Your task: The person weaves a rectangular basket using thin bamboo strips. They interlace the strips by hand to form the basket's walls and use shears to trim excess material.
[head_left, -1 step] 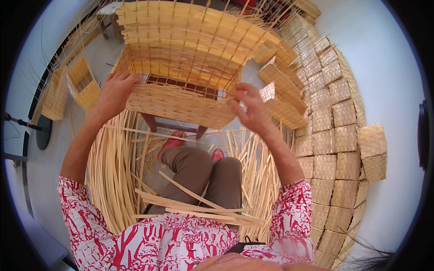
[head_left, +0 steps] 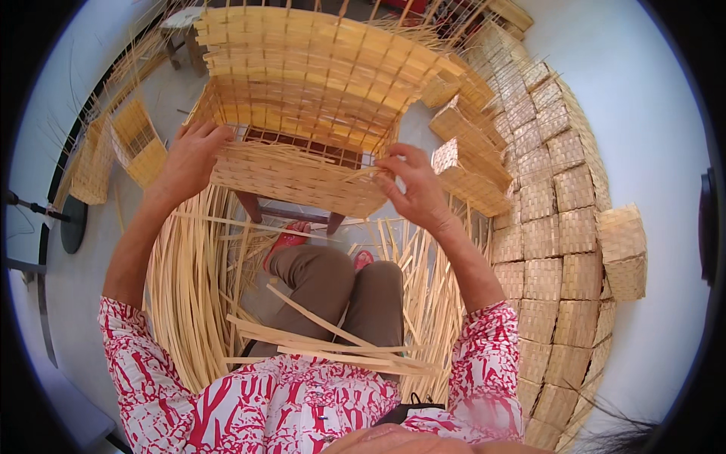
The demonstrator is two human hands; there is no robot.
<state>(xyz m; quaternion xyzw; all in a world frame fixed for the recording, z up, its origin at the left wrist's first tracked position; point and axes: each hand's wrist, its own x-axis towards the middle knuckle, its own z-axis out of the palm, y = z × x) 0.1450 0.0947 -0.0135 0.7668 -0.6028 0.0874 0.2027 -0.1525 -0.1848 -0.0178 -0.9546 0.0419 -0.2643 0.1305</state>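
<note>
A half-woven bamboo basket [head_left: 295,181] rests on a dark wooden stool [head_left: 291,213] in front of me. Its near wall is low, while the far wall stands tall with bare stakes rising from it. My left hand [head_left: 193,155] grips the near left corner of the rim, fingers curled over the edge. At the near right corner, my right hand [head_left: 412,181] pinches the rim or a thin strip end there; its fingertips partly hide which. Loose strip ends lie along the near rim between both hands.
Long bamboo strips [head_left: 185,280] lie in bundles on both sides of my legs, and a few strips [head_left: 325,344] cross my lap. Stacked woven baskets [head_left: 541,280] line the right wall. More unfinished baskets [head_left: 136,140] stand at the left, near a black round base [head_left: 73,223].
My right hand has shifted slightly left along the basket's near right corner, its fingers drawn closer to the rim. My left hand keeps its hold, and the basket has barely moved.
</note>
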